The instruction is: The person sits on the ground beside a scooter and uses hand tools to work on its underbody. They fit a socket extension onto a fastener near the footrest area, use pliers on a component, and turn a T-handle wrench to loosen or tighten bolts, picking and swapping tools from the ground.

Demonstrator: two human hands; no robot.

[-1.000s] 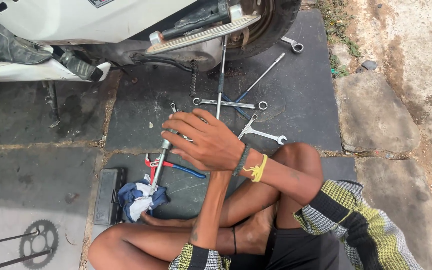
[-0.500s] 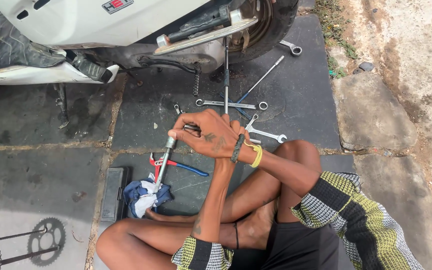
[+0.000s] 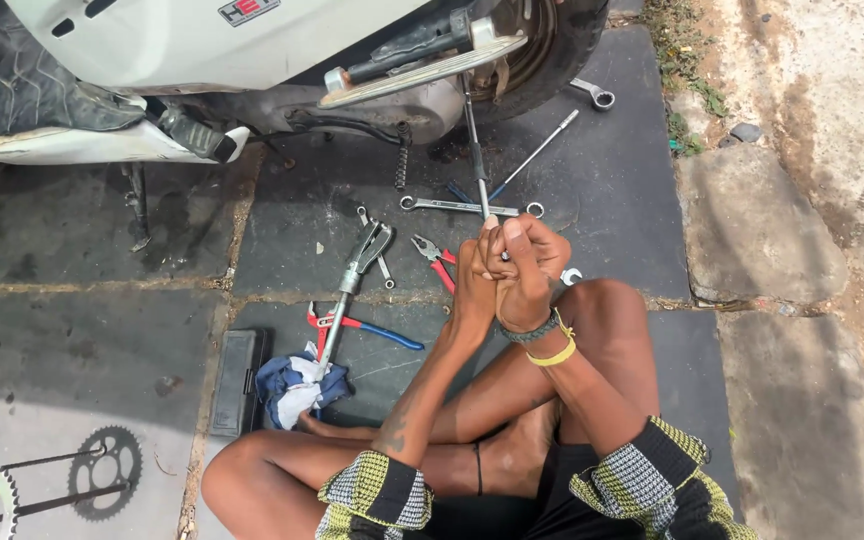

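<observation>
While person sits cross-legged on paving, both hands meet at frame centre: left hand (image 3: 474,285) and right hand (image 3: 530,270) pressed together, grip of each closed round lower end of long metal rod (image 3: 473,150). Rod runs up to scooter underside (image 3: 422,105), top centre. Double-ended spanner (image 3: 452,206) lies just behind hands; red-handled pliers (image 3: 434,256) left of them; blue rag (image 3: 292,385) lower left.

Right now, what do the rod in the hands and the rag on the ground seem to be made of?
The rod looks like bare steel: thin, straight, with a grey shine. The rag looks like soft woven cloth, blue and white, crumpled in folds. Both hands clasp the rod's lower end.
</observation>
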